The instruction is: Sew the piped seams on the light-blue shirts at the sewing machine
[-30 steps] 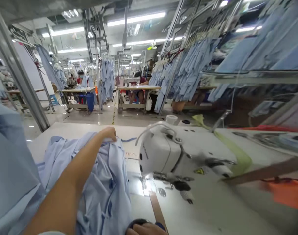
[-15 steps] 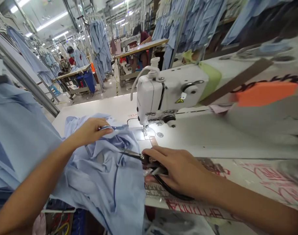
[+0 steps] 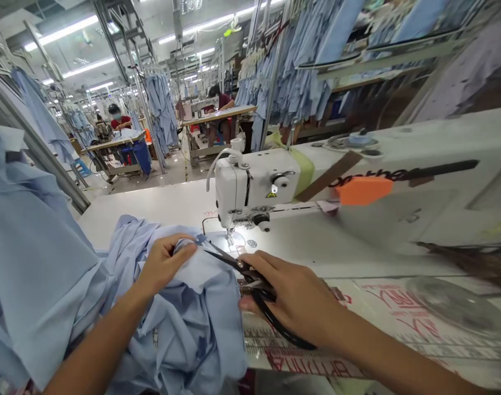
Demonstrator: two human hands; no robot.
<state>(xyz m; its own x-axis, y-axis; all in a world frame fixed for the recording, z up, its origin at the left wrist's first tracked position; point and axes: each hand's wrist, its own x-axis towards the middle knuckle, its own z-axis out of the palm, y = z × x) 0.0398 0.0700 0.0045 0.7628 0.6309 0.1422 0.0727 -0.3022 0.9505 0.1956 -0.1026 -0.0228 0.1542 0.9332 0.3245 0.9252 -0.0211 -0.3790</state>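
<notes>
My left hand [image 3: 168, 262] pinches an edge of a light blue garment [image 3: 184, 323], which lies bunched on the sewing table and hangs over its front edge. Black-handled scissors [image 3: 240, 266] are in my right hand [image 3: 293, 293], their blades parted and pointing left toward the pinched edge. Whether the blades touch the cloth I cannot tell. Just beyond the scissors stands a white sewing machine [image 3: 254, 178], its lit needle area [image 3: 230, 237] behind the blade tips.
More blue cloth [image 3: 32, 247] hangs at the left beside a metal post [image 3: 40, 131]. A ruler strip [image 3: 258, 343] runs along the table's front. Racks of blue garments [image 3: 299, 60] and two people [image 3: 223, 101] at other tables are farther back.
My left hand has moved down and right, bringing the pinched cloth edge near the scissor tips. The scissors' blades are more widely parted. The camera view has shifted to the right.
</notes>
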